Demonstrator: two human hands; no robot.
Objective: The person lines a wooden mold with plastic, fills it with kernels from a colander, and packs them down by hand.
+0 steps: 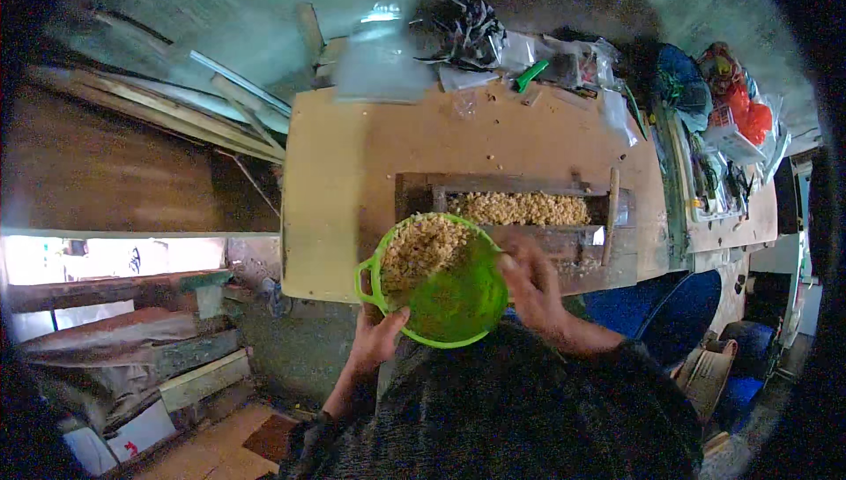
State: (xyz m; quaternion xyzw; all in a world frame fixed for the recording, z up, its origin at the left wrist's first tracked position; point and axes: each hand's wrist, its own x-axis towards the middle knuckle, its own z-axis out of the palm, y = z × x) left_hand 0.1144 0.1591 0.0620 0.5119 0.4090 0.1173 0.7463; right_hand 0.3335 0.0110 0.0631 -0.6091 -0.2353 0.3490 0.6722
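Observation:
A round green plastic basin (456, 308) with side handles is tilted at the table's front edge, part filled with pale, grain-like pieces (423, 248). My left hand (380, 338) grips its lower left rim, thumb over the edge. At the basin's right rim is my right hand (532, 281), blurred; its fingers are partly hidden, so whether it grips the rim cannot be told. Just beyond the basin, a long wooden trough (439, 199) holds more of the same pale pieces (529, 207). A wooden stick (611, 209) lies across its right end.
The wooden table (423, 129) carries plastic bags (522, 50), crumpled black-and-white plastic (469, 24) and a green plastic object (531, 75) along its back. To the right stand a white tray of tools (717, 212), a red bag (747, 116) and a blue drum (681, 308). Planks (172, 106) lean at left.

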